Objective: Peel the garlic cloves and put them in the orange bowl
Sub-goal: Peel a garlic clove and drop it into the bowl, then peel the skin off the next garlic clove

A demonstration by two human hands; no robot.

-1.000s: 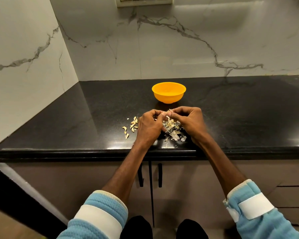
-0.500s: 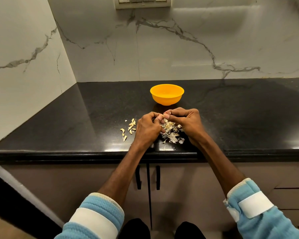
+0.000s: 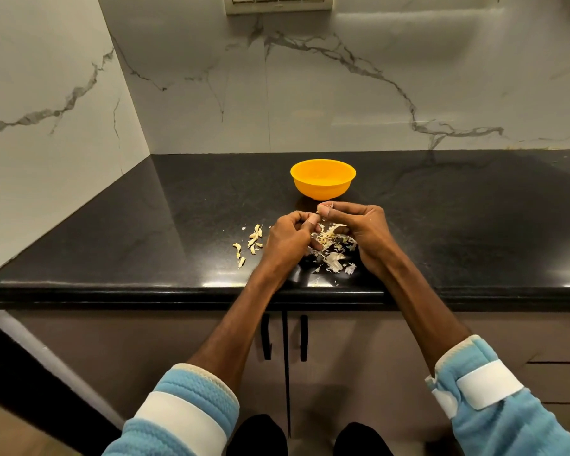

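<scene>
We keep both forearms bare beyond the blue sleeves (image 3: 185, 406). The left forearm (image 3: 244, 307) enters from 7 o'clock and the right forearm (image 3: 418, 304) from 5 o'clock, converging toward centre. The left hand (image 3: 288, 236) lies back-up, fingers curled under, thumb (image 3: 312, 219) laid on the forefinger. The right hand (image 3: 364, 232), at its 3 o'clock and just apart, curls its fingers; thumb and forefinger pinch a garlic clove (image 3: 329, 204) at its 11 o'clock tip.

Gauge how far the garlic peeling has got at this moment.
Partly done: loose papery garlic skins lie heaped on the black stone counter. In hand: the right hand pinches a small clove near the left hand. Left: it must reach the orange plastic bowl, contents not visible; yellowish pieces by the left hand, unclear if peeled.
</scene>
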